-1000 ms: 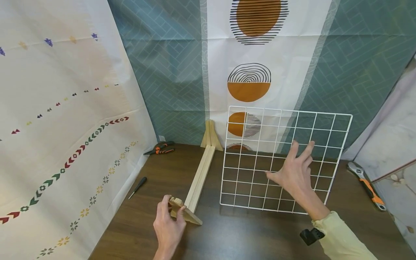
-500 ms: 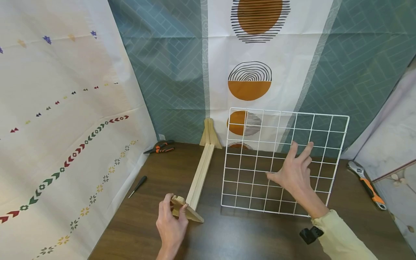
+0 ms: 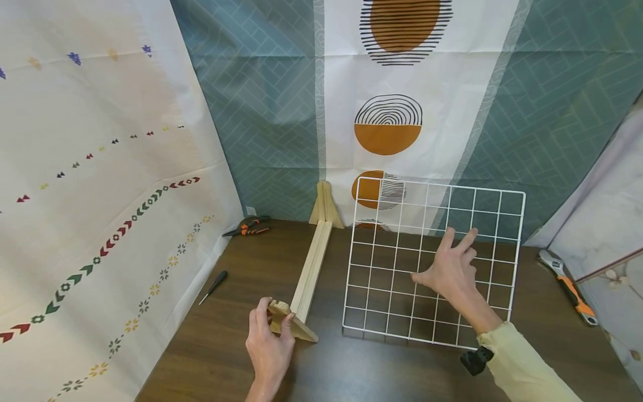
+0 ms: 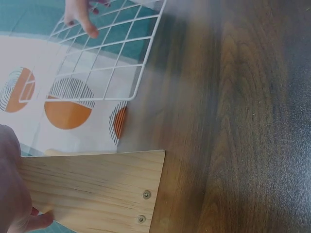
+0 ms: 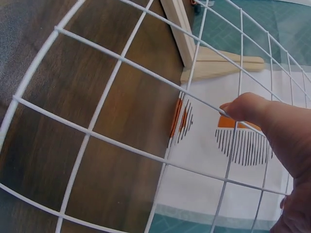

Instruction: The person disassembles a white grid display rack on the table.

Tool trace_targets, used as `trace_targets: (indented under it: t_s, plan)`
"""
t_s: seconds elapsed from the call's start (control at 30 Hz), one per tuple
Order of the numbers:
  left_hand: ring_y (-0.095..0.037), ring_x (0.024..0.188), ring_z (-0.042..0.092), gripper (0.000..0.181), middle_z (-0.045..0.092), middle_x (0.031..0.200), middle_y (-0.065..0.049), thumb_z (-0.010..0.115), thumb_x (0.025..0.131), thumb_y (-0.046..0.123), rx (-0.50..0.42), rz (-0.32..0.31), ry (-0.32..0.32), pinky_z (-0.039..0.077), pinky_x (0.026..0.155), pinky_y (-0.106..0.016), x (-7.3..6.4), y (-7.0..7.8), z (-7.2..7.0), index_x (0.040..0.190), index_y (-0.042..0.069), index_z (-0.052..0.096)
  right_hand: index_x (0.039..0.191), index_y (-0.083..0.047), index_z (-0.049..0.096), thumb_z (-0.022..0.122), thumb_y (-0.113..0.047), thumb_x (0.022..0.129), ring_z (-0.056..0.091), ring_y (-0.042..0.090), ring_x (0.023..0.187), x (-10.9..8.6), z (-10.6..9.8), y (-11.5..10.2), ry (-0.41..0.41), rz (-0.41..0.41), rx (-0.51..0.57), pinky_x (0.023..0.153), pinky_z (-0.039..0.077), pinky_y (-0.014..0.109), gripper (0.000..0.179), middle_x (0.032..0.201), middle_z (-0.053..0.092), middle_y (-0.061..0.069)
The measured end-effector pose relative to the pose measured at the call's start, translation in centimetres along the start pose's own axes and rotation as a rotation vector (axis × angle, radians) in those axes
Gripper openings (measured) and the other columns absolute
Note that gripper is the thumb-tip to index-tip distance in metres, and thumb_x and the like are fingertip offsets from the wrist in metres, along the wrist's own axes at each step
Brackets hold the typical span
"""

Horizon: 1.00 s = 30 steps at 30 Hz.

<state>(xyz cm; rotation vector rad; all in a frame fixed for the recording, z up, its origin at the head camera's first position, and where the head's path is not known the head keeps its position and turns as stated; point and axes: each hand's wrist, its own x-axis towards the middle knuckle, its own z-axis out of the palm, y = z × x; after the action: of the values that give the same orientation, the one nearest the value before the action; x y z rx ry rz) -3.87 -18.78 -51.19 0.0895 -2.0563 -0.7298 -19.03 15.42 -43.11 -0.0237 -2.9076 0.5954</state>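
Observation:
My left hand (image 3: 271,349) grips the top of the near wooden end piece (image 4: 92,187) of a pale wooden stand. In the left wrist view, two screws (image 4: 146,194) show in that piece's face. A long grooved wooden bar (image 3: 312,268) runs back from it to a matching upright end piece (image 3: 325,206) by the wall. To the right, my right hand (image 3: 452,273) holds a white wire grid panel (image 3: 397,268) with fingers spread across it. In the right wrist view, the thumb (image 5: 248,108) presses on a wire. The panel leans back, its lower edge near the tabletop.
Orange-handled pliers (image 3: 246,228) lie at the back left of the dark wooden table (image 3: 201,357), with a screwdriver (image 3: 213,287) nearer. An adjustable wrench (image 3: 567,286) lies at the right edge. Patterned cloth (image 3: 271,111) hangs behind.
The grid panel's top edge has dropped and its right side has come inward as my right hand lowers slightly. My left hand and the near end piece have shifted slightly right in view.

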Motion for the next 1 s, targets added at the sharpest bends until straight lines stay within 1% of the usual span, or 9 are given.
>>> trace_targets:
  t_s: [0.3,0.4,0.47,0.5,0.63,0.7,0.8,0.87,1.0]
  plan:
    - [-0.035,0.073,0.064,0.063,0.056,0.095,-0.019,0.085,0.071,0.01,0.004,-0.006,0.0,0.055,0.053,-0.049,0.0,0.1,0.1,0.124,-0.002,0.053,0.15,0.009,0.004,0.096,-0.041,0.056,0.031,0.072,0.114,0.7,1.0,-0.4,-0.106,0.048,-0.018,0.054,0.047,0.063,0.141,0.148,-0.02,0.047]
    - [-0.034,0.073,0.064,0.063,0.057,0.095,-0.018,0.086,0.071,0.01,0.005,-0.008,-0.001,0.054,0.052,-0.048,0.0,0.2,0.2,0.123,-0.002,0.053,0.151,0.01,0.003,0.096,-0.042,0.056,0.031,0.072,0.115,1.0,1.4,-0.6,-0.134,0.062,-0.029,0.056,0.047,0.064,0.142,0.147,-0.019,0.047]
    - [-0.034,0.073,0.063,0.061,0.056,0.094,-0.018,0.085,0.073,0.014,0.003,-0.009,0.0,0.053,0.051,-0.048,-0.1,0.2,0.2,0.123,-0.002,0.053,0.151,0.01,0.003,0.095,-0.043,0.056,0.031,0.072,0.115,1.2,1.7,-0.7,-0.154,0.074,-0.037,0.058,0.048,0.065,0.143,0.147,-0.018,0.048]
    - [-0.034,0.073,0.063,0.059,0.056,0.094,-0.018,0.084,0.077,0.019,0.005,-0.011,0.0,0.053,0.051,-0.048,-0.1,0.3,0.3,0.123,-0.002,0.054,0.151,0.01,0.003,0.095,-0.044,0.056,0.031,0.072,0.115,1.3,1.9,-0.8,-0.163,0.077,-0.041,0.059,0.048,0.066,0.143,0.147,-0.018,0.048]
    - [-0.033,0.072,0.062,0.056,0.056,0.093,-0.017,0.074,0.089,0.038,0.001,-0.016,0.006,0.052,0.05,-0.048,-0.2,0.3,0.4,0.123,-0.001,0.054,0.151,0.011,0.004,0.094,-0.046,0.057,0.033,0.071,0.114,1.7,2.6,-0.9,-0.196,0.09,-0.06,0.061,0.049,0.066,0.142,0.146,-0.016,0.049]
    - [-0.033,0.072,0.062,0.056,0.056,0.093,-0.017,0.073,0.089,0.04,0.0,-0.011,0.013,0.052,0.05,-0.048,-0.2,0.3,0.4,0.123,-0.001,0.054,0.151,0.011,0.004,0.094,-0.046,0.057,0.032,0.071,0.115,1.8,3.0,-1.1,-0.213,0.094,-0.066,0.062,0.049,0.067,0.143,0.146,-0.015,0.05]
    - [-0.033,0.072,0.062,0.055,0.056,0.093,-0.017,0.078,0.085,0.032,-0.005,-0.003,0.024,0.052,0.05,-0.048,-0.2,0.2,0.4,0.122,-0.001,0.055,0.152,0.011,0.003,0.094,-0.048,0.057,0.032,0.071,0.116,2.1,3.6,-1.2,-0.244,0.101,-0.076,0.065,0.049,0.067,0.144,0.146,-0.014,0.05]
    - [-0.033,0.072,0.062,0.056,0.056,0.093,-0.016,0.076,0.086,0.036,-0.001,-0.003,0.028,0.052,0.05,-0.048,-0.1,0.2,0.4,0.122,-0.001,0.055,0.152,0.011,0.002,0.094,-0.049,0.057,0.032,0.071,0.116,2.2,4.0,-1.2,-0.267,0.106,-0.081,0.067,0.049,0.068,0.145,0.145,-0.014,0.051]
    - [-0.032,0.072,0.062,0.059,0.056,0.093,-0.016,0.062,0.094,0.051,0.012,-0.009,0.03,0.052,0.051,-0.048,-0.1,0.3,0.4,0.121,-0.001,0.055,0.152,0.011,0.002,0.094,-0.05,0.057,0.032,0.071,0.117,2.3,4.9,-1.3,-0.307,0.118,-0.084,0.07,0.049,0.068,0.146,0.144,-0.014,0.052]
